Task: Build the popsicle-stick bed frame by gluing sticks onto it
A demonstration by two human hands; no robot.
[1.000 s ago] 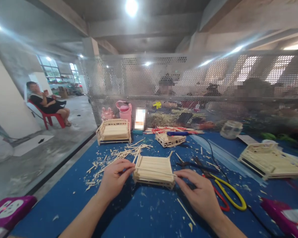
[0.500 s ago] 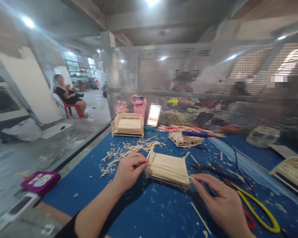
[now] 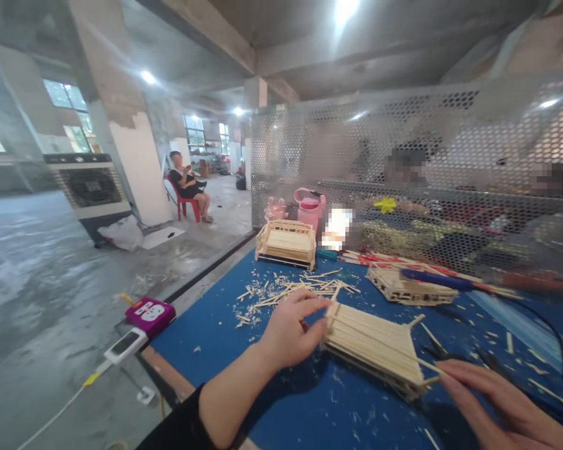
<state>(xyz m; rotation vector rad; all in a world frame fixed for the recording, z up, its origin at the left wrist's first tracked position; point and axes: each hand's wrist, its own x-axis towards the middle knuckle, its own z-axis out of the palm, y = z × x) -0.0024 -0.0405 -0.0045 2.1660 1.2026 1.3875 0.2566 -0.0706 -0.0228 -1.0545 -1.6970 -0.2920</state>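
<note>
A small slatted model made of thin wooden sticks (image 3: pixel 373 340) stands on the blue tabletop, with short posts rising at its far corners. My left hand (image 3: pixel 293 331) is closed at its left edge, thumb and forefinger pinching there. A thin wooden stick (image 3: pixel 422 361) slants across the slats. Its right end is pinched between the thumb and forefinger of my right hand (image 3: pixel 492 400), just off the model's right front corner. Beyond my left hand lies a heap of loose sticks and cut bits (image 3: pixel 281 297).
Behind stand a finished-looking stick model (image 3: pixel 286 244) with railings and a pink cup (image 3: pixel 309 212). A blue-handled tool (image 3: pixel 436 279) with a cord rests over another stick model (image 3: pixel 389 284). A purple power strip (image 3: pixel 151 312) is at the left table edge. A person (image 3: pixel 187 184) sits farther off.
The view has swung left, so the table sits farther right. Both hands remain at the model, and the thin stick's right end now shows raised in my right fingers.
</note>
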